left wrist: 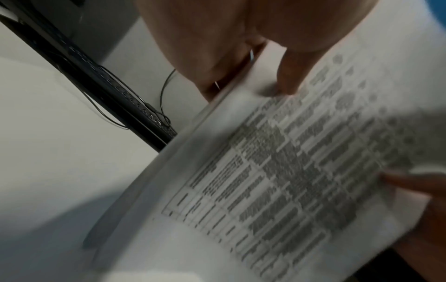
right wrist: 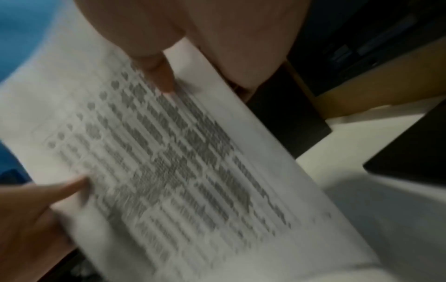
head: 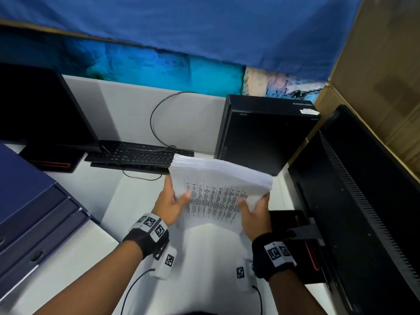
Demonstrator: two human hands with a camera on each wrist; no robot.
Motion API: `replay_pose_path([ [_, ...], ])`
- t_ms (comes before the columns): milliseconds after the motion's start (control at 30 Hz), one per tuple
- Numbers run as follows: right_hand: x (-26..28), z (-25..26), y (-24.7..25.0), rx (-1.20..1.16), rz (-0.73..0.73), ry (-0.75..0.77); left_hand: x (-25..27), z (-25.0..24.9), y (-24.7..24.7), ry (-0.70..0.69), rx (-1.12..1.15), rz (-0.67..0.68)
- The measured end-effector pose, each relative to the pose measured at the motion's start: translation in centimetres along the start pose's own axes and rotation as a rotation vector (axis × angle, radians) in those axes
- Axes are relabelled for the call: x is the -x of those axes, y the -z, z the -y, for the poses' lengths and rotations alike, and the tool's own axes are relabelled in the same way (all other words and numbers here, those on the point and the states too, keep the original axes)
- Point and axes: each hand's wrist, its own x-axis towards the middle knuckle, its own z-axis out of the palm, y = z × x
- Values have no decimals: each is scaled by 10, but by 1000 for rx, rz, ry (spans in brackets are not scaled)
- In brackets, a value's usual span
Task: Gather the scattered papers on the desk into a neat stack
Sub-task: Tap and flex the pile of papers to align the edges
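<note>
A stack of white papers (head: 218,189) with printed tables on the top sheet stands tilted above the white desk (head: 141,196), held between both hands. My left hand (head: 172,201) grips its left edge, thumb on the printed face and fingers behind. My right hand (head: 254,210) grips the right edge the same way. In the left wrist view the papers (left wrist: 277,171) fill the frame with my left thumb (left wrist: 292,76) pressing on them. In the right wrist view the papers (right wrist: 181,162) lie under my right thumb (right wrist: 159,76). Both wrist pictures are blurred.
A black keyboard (head: 136,155) with a looping cable lies behind the papers. A black computer tower (head: 261,133) stands at the back right, a monitor (head: 363,201) at the right, another monitor (head: 34,105) at the back left. Blue binders (head: 29,212) sit at the left.
</note>
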Motion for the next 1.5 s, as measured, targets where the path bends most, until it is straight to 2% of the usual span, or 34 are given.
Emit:
replay_pose_path([
  [133,3,3,-14,32,-64,40,4,-14,-19,25,0,-105],
  [267,3,-1,-15,57,-121,83,6,-21,-22,-51,-11,-167],
  [433,9,-13,-12,114,-4,-24,10,15,-17,59,-224,11],
  [533,4,-14,-5,94,-31,-56,8,25,-13,102,-279,59],
  [633,1,0,1,14,-54,-6,7,11,-9,49,-160,18],
  [733,-1,28,6,-127,-69,154,6,-21,-2,-82,198,-4],
  [833,-5,59,5,-196,-152,263,-9,-57,2,-160,449,-135],
  [967,-22,82,0,-193,-299,203,-37,-82,2,-98,470,-376],
  [1033,-29,83,-2,-144,-306,153,-44,-81,1,-62,417,-407],
  [1100,-34,80,-2,-118,-303,125,-46,-80,0,-37,368,-388],
  [1233,-32,79,-1,-126,-306,134,-41,-84,-1,-32,448,-355],
  [1367,-19,65,6,-235,-157,191,-24,-54,3,-141,435,-127],
  [1433,-15,45,12,-288,-70,145,-15,-33,6,-86,356,-3],
  [1500,-10,24,12,-266,10,67,-9,-11,5,-17,207,31],
])
